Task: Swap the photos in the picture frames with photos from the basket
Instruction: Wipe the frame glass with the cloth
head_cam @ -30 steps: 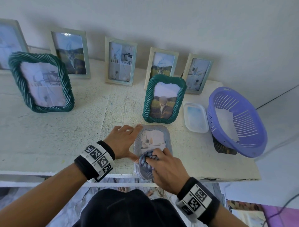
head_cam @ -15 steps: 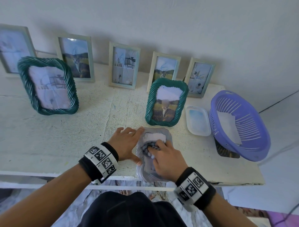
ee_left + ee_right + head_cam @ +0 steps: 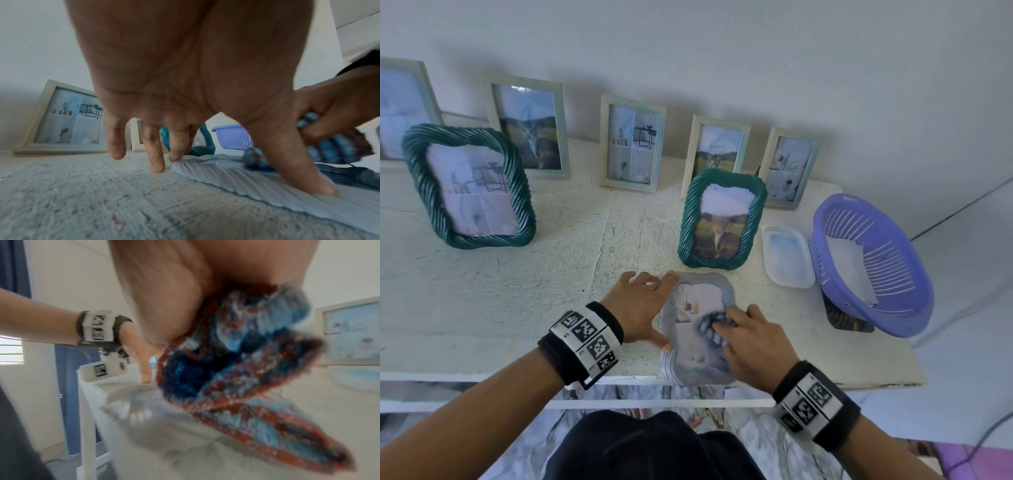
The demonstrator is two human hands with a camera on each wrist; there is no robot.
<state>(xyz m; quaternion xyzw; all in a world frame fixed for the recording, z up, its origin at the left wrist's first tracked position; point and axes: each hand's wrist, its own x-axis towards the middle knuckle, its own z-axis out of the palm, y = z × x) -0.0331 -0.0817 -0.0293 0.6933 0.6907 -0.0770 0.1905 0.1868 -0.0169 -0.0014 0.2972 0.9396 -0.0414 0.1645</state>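
The right hand (image 3: pixel 751 341) was bunched around a blue and red knitted cloth (image 3: pixel 710 327) and pressed it on the glass of a pale ribbed picture frame (image 3: pixel 697 329). That frame lay flat in the lower middle of the head view, its long side running from the table (image 3: pixel 482 308) edge toward the wall. The left hand (image 3: pixel 642 303) sat just left of it, fingers spread, thumb and fingertips touching its rim. The purple basket (image 3: pixel 873 263) with a white photo (image 3: pixel 851 267) inside sat at the right, nearer the right hand. The right wrist view was blurry, so the fingers were hard to see.
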